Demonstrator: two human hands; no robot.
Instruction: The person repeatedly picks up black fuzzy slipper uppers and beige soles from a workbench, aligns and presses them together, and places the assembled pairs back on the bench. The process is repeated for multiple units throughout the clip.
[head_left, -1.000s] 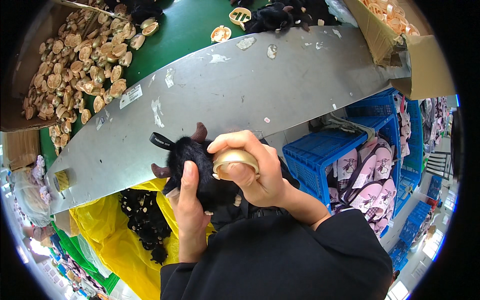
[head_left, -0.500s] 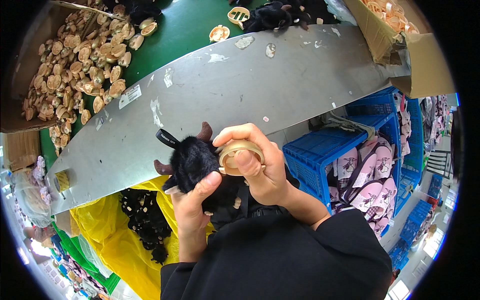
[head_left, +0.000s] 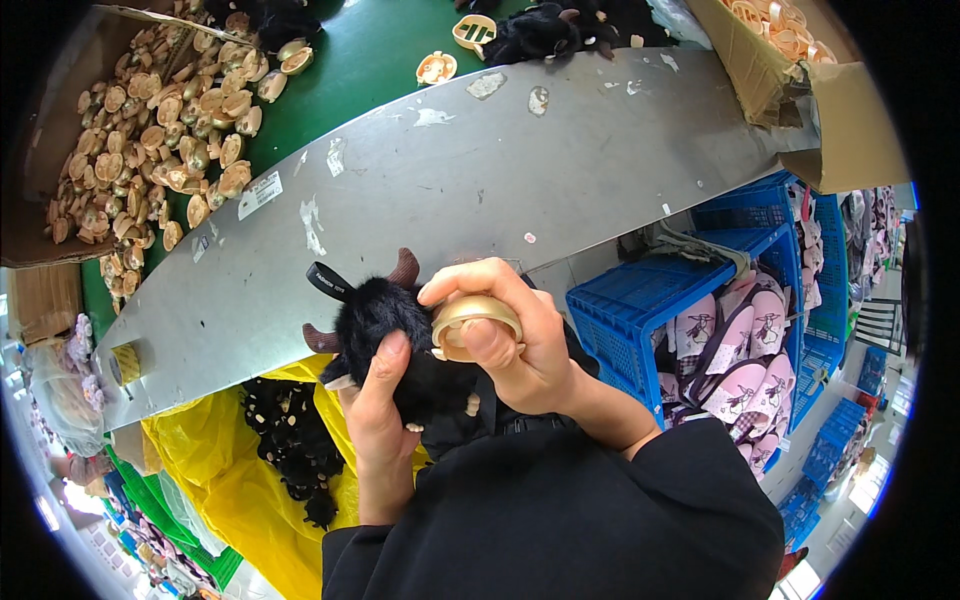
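My left hand (head_left: 375, 425) is wrapped round a black plush bull toy (head_left: 372, 318) with brown horns and a black ribbon loop, its thumb pressed on the fur. Between thumb and curled fingers, my right hand (head_left: 525, 345) grips a round gold plastic shell (head_left: 470, 312), hollow side toward me. The shell sits right against the toy's right side; whether they are joined I cannot tell. Part of the plush body lies in front of my black clothing, below the shell.
A grey metal table edge (head_left: 450, 180) curves across in front of me. Many gold shells fill a carton (head_left: 30, 215) at left; another carton (head_left: 860, 130) holds orange parts. Below are a yellow bag (head_left: 215, 470) of black plush toys and blue crates (head_left: 615, 335) with pink slippers.
My left thumb has shifted away from the shell and up onto the plush fur. The right hand and shell have moved slightly down and left.
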